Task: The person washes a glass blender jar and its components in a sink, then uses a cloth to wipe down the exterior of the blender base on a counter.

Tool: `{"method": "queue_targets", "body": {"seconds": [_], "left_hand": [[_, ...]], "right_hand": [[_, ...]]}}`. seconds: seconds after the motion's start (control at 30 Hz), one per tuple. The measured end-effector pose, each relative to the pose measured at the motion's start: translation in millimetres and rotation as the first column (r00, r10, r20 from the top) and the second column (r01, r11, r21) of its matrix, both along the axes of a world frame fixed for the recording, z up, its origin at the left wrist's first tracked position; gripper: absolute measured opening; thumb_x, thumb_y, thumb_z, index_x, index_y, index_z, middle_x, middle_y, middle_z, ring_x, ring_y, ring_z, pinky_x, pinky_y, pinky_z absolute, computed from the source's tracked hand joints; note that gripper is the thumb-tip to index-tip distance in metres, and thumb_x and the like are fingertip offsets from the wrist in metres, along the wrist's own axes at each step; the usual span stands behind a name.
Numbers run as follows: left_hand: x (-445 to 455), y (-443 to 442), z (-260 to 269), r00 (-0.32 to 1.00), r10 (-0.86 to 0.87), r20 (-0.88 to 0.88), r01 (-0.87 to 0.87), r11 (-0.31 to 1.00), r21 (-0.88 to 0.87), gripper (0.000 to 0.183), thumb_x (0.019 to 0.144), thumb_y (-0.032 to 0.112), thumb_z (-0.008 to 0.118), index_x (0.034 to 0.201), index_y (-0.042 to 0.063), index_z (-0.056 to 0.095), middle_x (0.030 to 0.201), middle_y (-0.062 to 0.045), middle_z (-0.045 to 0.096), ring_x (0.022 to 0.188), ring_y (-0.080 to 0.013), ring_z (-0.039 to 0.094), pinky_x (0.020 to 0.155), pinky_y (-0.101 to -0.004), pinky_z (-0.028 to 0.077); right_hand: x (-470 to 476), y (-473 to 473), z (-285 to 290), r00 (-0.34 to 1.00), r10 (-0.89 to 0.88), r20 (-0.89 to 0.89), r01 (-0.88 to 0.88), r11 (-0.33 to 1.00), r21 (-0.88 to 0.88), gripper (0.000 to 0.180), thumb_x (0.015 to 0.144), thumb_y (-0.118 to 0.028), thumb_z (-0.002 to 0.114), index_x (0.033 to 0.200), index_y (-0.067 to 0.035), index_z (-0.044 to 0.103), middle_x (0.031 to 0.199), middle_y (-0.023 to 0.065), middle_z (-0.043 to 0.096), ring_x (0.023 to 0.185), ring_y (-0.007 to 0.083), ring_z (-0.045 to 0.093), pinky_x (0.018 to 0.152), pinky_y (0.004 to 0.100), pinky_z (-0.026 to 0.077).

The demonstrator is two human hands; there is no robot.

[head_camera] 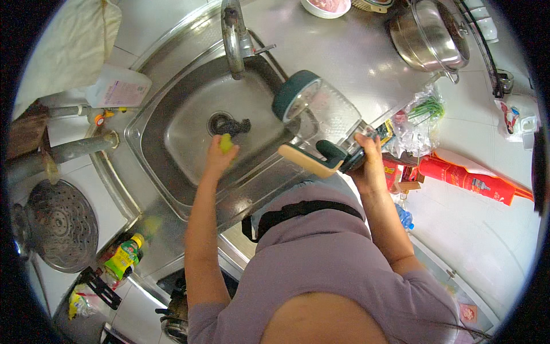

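Observation:
My left hand [218, 157] is over the stainless steel sink [184, 116], its fingers closed on a yellow-green sponge [225, 144]. A dark, blurred object [237, 127] lies beside the drain just beyond that hand. My right hand [367, 161] grips the near end of a clear jug [333, 99], which is tilted on its side above the sink's right edge. The jug has a dark green collar [281, 96] at its far end and a beige and green handle [311, 160]. Above the basin stands a metal faucet [233, 43]; I cannot tell whether water runs.
A steel pot [429, 38] and a white bowl of pinkish food [327, 7] stand on the counter [356, 47]. Plastic bags with green stalks [425, 109] lie at the right. On the left are a plastic jug [122, 88], a metal steamer plate [62, 225] and a yellow-capped bottle [124, 258].

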State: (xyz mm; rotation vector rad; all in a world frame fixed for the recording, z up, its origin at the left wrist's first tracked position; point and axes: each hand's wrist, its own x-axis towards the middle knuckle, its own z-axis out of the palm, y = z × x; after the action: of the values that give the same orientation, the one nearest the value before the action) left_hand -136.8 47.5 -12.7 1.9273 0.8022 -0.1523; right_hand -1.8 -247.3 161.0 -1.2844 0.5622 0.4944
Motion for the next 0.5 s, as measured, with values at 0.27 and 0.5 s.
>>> {"method": "queue_targets", "body": {"seconds": [0.27,0.5], "left_hand": [[24.4,-11.5,-81.0,0.807,-0.461,-0.369,0.574,0.761,0.304,0.032,0.077,0.023,0.066,0.103,0.007,0.060,0.107,-0.014,0.059,0.101,-0.0368,0.055,0.085,-0.0446,0.044],[43.1,0.9,-142.0,0.807,-0.484,-0.337,0.576,0.520,0.630,0.030,0.082,0.015,0.059,0.109,0.002,0.057,0.120,-0.016,0.051,0.114,-0.0346,0.045,0.101,-0.0433,0.035]], "right_hand": [[3.7,1.5,5.6,0.995,-0.096,-0.017,0.093,0.989,-0.113,0.066,0.073,-0.029,0.069,0.127,-0.017,0.033,0.105,0.0056,0.052,0.084,0.0211,0.058,0.055,0.0354,0.050],[3.3,0.1,18.4,0.990,-0.116,-0.081,0.102,0.981,-0.164,0.063,0.073,-0.025,0.070,0.124,-0.016,0.034,0.105,0.0037,0.053,0.089,0.0199,0.056,0.062,0.0389,0.049]]}}
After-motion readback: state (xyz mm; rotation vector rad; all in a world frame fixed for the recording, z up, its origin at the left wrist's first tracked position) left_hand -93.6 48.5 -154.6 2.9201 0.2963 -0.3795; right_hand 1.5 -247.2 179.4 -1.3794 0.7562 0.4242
